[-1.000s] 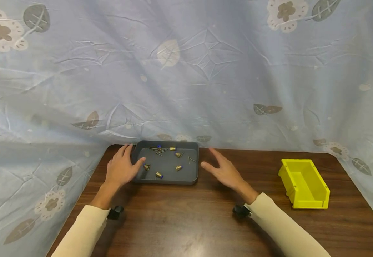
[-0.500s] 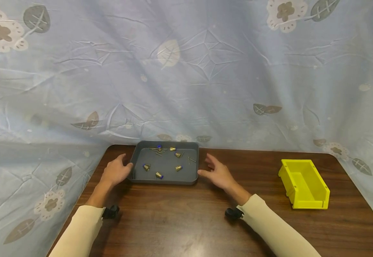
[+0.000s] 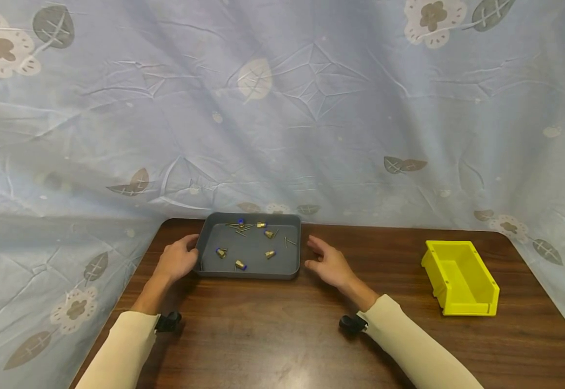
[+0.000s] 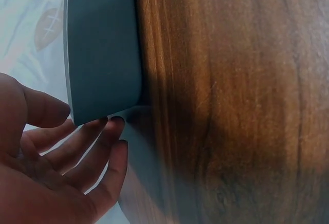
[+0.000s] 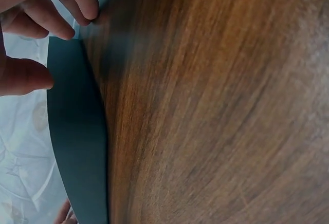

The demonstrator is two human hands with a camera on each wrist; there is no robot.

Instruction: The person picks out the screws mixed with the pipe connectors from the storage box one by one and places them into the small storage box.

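Note:
A shallow dark grey tray (image 3: 250,274) stands at the back of the table. In it lie several brass push-in fittings with blue collars, among them one fitting (image 3: 240,265) near the front wall. Thin screws or nails (image 3: 241,233) are scattered between them; which kind is too small to tell. My left hand (image 3: 176,259) is at the tray's left side, its thumb by the rim and its loosely bent fingers by the outer wall in the left wrist view. My right hand (image 3: 332,265), fingers loosely bent, hovers just off the tray's right wall, holding nothing.
A yellow open-front bin (image 3: 464,275) stands at the right of the brown wooden table (image 3: 263,335). A patterned cloth (image 3: 282,135) hangs close behind the tray and along both sides. Each wrist wears a black camera.
Both hands have come down beside the tray's sides from higher positions, the left one shifting away from over its rim. Lately my right hand has drawn slightly away. The tray looks unmoved.

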